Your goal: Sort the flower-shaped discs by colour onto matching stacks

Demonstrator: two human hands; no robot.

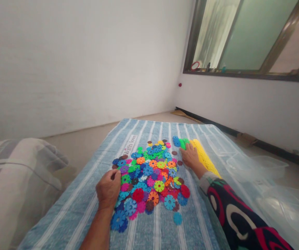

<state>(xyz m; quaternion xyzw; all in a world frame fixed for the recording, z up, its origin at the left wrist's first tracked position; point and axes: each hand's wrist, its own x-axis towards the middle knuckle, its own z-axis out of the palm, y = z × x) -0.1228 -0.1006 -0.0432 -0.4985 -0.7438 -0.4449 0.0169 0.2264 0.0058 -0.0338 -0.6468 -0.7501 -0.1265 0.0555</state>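
Observation:
A loose pile of colourful slotted plastic discs [152,173], flower-shaped interlocking pieces, spreads over the middle of the striped cloth. At the pile's left edge is my left hand [108,187], its fingers curled in and pressed together; what they hold, if anything, is hidden. To the right of the pile, my right hand [191,158] has its thumb and fingers around green slotted discs [184,142] at the far end. Blue slotted discs [176,141] are grouped just left of the green ones. A long row of yellow slotted discs [206,160] runs beside my right wrist, partly behind it.
Clear plastic containers [256,167] stand along the table's right side, with another clear box [292,208] nearer. The blue striped tablecloth [71,211] covers the table. A cloth-covered seat [22,173] is at the left. White walls and a window [253,38] lie beyond.

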